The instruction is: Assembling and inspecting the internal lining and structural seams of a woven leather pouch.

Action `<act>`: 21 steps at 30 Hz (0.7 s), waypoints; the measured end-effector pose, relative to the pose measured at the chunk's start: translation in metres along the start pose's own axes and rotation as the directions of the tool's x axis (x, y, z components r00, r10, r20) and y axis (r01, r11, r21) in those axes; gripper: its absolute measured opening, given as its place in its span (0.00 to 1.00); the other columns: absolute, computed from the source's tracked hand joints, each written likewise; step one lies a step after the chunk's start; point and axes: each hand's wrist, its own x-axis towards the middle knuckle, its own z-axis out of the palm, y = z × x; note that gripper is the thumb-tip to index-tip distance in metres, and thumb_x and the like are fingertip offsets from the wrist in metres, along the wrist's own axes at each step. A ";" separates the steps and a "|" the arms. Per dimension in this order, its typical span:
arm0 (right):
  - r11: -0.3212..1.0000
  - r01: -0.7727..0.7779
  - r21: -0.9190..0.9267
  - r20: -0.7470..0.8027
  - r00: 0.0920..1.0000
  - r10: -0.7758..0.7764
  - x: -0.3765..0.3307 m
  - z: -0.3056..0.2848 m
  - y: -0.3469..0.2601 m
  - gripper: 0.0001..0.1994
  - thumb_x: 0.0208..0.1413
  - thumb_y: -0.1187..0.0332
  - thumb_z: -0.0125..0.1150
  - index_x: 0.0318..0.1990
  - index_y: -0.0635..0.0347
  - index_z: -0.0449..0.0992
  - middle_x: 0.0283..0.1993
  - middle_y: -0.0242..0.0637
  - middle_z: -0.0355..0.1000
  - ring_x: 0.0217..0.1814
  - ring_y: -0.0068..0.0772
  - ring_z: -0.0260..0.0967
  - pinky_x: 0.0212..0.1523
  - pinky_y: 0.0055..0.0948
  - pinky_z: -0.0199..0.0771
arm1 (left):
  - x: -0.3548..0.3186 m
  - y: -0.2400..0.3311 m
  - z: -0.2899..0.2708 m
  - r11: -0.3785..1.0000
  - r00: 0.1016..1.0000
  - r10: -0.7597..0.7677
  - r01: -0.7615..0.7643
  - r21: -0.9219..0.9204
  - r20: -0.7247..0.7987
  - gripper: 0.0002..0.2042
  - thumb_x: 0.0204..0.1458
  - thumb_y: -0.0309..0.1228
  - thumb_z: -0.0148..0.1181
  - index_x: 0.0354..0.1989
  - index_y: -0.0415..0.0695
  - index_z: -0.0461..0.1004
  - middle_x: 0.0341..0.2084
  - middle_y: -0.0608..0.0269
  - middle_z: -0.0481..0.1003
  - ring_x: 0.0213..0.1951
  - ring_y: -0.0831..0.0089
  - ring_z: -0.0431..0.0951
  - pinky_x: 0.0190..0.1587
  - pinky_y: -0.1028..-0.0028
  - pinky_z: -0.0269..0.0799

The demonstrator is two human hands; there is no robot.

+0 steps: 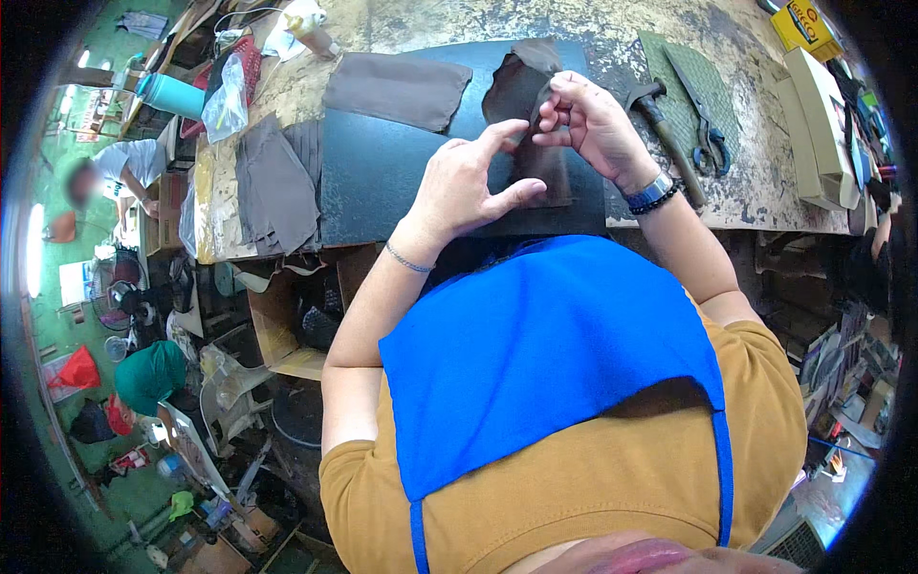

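Note:
A dark brown leather piece (521,88) with an uneven edge stands partly raised above a dark flat board (382,163) on the worktable. My right hand (595,124) pinches its right edge between thumb and fingers. Close to the leather's left side is my left hand (461,182), its thumb and index finger spread apart; whether the index fingertip touches the leather, I cannot tell. The leather's lower part lies on the board, partly behind my hands. Another brown leather piece (397,88) lies flat at the board's far left.
Several overlapping leather pieces (277,187) lie left of the board. To the right are a hammer (660,124), scissors (698,105) and a green mat (674,59). A yellow box (805,29) stands far right, a turquoise bottle (172,96) far left. Another person (134,165) is at left.

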 end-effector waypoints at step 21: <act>0.978 -0.043 -0.206 0.008 0.999 0.045 -0.014 -0.007 0.005 0.15 0.62 0.57 0.54 0.47 0.58 0.72 0.37 0.32 0.74 0.36 0.20 0.72 0.39 0.24 0.75 | -0.004 -0.021 -0.008 0.978 0.965 -0.175 0.148 -0.145 -0.197 0.07 0.53 0.27 0.60 0.39 0.38 0.76 0.30 0.56 0.78 0.32 0.69 0.78 0.35 0.75 0.72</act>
